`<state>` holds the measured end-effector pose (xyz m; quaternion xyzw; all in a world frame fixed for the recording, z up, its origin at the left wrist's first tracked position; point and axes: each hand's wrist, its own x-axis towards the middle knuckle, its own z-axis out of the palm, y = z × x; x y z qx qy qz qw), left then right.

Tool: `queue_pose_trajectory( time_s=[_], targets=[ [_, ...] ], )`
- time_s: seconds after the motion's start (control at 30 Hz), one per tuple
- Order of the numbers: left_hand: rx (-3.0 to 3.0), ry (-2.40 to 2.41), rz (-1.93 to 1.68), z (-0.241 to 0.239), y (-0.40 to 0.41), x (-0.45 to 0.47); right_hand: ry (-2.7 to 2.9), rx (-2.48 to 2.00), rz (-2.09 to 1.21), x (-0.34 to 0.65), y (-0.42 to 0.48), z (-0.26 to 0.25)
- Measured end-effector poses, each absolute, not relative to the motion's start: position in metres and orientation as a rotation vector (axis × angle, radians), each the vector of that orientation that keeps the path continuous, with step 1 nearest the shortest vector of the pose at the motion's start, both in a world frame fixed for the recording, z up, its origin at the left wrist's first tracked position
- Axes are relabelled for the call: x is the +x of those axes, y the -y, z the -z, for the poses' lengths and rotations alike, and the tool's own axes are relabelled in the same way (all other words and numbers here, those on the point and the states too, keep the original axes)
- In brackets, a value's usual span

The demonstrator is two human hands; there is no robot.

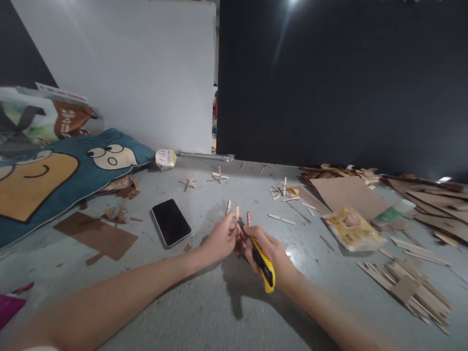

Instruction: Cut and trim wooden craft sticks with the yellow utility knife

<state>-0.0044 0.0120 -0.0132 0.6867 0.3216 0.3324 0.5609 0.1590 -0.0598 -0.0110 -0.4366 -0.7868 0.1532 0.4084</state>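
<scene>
My left hand [220, 240] is closed in a pinch on several thin wooden sticks [237, 214] that stand up between my fingers. My right hand [268, 251] is wrapped round a yellow and black utility knife [263, 264], its tip pointing at the base of the sticks. Both hands meet low over the grey floor [219, 302], just right of a black phone [171, 222] lying face up.
A blue cartoon cushion [54, 175] and a bag [40, 114] lie at the left. Brown card pieces [97, 236] sit near them. Loose sticks [281, 218], a yellow packet [353, 229], cardboard sheets [347, 192] and a stick assembly [409, 287] fill the right.
</scene>
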Motion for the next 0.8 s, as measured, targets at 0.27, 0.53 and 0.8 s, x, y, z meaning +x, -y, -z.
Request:
queue_pose_trajectory(
  time_s=[0.27, 0.53, 0.8],
  targets=[
    [1.716, -0.892, -0.664, 0.014, -0.011, -0.004, 1.925, -1.056, -0.228, 0.162, 0.059, 0.003],
    [1.978, -0.975, -0.504, 0.002, -0.009, -0.006, 1.911, -1.131, -0.213, 0.178, 0.053, 0.002],
    [2.362, -1.13, -0.75, -0.009, -0.012, -0.016, 2.013, -1.087, -0.556, 0.182, 0.043, -0.014]
  ],
)
